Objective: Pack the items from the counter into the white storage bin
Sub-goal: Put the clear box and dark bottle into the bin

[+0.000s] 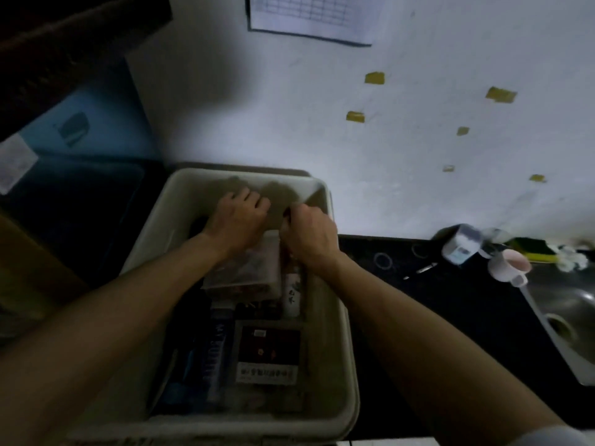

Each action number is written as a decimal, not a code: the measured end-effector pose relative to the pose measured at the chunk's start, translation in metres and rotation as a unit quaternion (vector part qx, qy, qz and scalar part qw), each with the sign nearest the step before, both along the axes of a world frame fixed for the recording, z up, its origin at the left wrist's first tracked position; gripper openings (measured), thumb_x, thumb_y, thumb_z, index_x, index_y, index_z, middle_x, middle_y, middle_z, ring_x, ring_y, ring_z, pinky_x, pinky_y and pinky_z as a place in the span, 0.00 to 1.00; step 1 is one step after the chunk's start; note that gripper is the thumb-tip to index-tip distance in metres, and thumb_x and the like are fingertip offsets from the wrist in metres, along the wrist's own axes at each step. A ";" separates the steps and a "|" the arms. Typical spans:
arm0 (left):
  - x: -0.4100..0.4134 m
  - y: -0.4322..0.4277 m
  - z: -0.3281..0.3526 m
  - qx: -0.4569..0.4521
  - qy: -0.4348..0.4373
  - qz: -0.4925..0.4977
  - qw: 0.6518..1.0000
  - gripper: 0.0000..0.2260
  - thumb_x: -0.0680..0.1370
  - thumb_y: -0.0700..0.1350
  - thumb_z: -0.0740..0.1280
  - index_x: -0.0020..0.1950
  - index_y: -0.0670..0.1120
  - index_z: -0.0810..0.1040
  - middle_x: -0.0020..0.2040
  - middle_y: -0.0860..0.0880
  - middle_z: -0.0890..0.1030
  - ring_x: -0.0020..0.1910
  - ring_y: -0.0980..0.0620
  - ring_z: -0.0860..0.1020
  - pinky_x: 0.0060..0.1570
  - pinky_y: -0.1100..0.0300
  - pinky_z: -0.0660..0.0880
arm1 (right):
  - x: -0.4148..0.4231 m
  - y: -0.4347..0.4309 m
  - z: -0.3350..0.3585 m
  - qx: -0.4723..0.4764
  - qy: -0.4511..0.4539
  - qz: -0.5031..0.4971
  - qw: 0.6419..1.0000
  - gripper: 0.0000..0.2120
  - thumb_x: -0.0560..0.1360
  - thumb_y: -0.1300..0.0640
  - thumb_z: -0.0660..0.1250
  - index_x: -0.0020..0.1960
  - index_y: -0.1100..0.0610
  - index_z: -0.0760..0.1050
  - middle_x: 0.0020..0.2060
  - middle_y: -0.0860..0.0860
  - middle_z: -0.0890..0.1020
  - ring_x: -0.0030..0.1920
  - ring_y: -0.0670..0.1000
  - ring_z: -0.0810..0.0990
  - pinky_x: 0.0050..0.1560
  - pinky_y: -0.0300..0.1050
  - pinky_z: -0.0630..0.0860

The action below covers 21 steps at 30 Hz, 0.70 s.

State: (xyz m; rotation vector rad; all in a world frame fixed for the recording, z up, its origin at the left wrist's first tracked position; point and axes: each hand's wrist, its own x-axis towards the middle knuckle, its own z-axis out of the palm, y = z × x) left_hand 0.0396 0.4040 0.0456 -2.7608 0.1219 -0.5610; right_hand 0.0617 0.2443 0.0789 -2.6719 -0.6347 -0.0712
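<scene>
At the far end of the white bin (350, 349), our left hand (238, 217) curls its fingers over the clear bag (244, 268); our right hand (309, 236) grips the bottle (291, 294). Let's push both down gently.

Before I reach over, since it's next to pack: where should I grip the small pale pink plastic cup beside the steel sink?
Probably the rounded body of the pale pink plastic cup, coming from the left across the black counter: its mouth tilts up and right, and a small projection juts toward the steel sink.
</scene>
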 end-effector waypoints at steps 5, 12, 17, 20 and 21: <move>0.019 -0.041 0.028 -0.058 -0.066 -0.059 0.994 0.09 0.77 0.47 0.63 0.52 0.44 0.78 0.46 0.44 0.80 0.45 0.45 0.77 0.42 0.52 0.73 | 0.015 -0.045 0.020 0.013 -0.060 -0.067 0.996 0.11 0.78 0.51 0.58 0.50 0.54 0.77 0.40 0.52 0.83 0.39 0.57 0.81 0.36 0.46 0.75; 0.046 -0.107 0.057 -0.082 -0.080 -0.091 0.989 0.12 0.78 0.50 0.60 0.51 0.43 0.77 0.45 0.43 0.79 0.45 0.45 0.75 0.44 0.51 0.70 | 0.052 -0.142 0.030 0.060 -0.007 -0.196 0.979 0.13 0.78 0.53 0.59 0.57 0.51 0.79 0.48 0.52 0.84 0.47 0.57 0.81 0.40 0.45 0.72; 0.073 -0.160 0.061 -0.084 -0.060 -0.105 0.989 0.13 0.78 0.52 0.58 0.50 0.44 0.77 0.45 0.44 0.78 0.46 0.44 0.74 0.45 0.49 0.69 | 0.067 -0.213 0.027 0.053 0.003 -0.250 0.967 0.12 0.78 0.54 0.58 0.55 0.51 0.79 0.47 0.53 0.84 0.46 0.57 0.81 0.39 0.45 0.74; 0.088 -0.194 0.059 -0.078 -0.044 -0.120 0.989 0.14 0.78 0.53 0.58 0.50 0.44 0.77 0.44 0.44 0.78 0.47 0.43 0.75 0.46 0.49 0.69 | 0.075 -0.252 0.024 0.044 0.004 -0.277 0.960 0.12 0.78 0.54 0.58 0.55 0.51 0.79 0.47 0.54 0.84 0.46 0.58 0.82 0.39 0.46 0.75; 0.092 -0.205 0.058 -0.074 -0.039 -0.126 0.988 0.14 0.78 0.53 0.58 0.50 0.44 0.77 0.44 0.44 0.78 0.47 0.43 0.75 0.46 0.49 0.69 | 0.076 -0.264 0.022 0.043 0.005 -0.283 0.958 0.12 0.78 0.54 0.59 0.55 0.52 0.79 0.47 0.54 0.84 0.47 0.58 0.82 0.39 0.46 0.74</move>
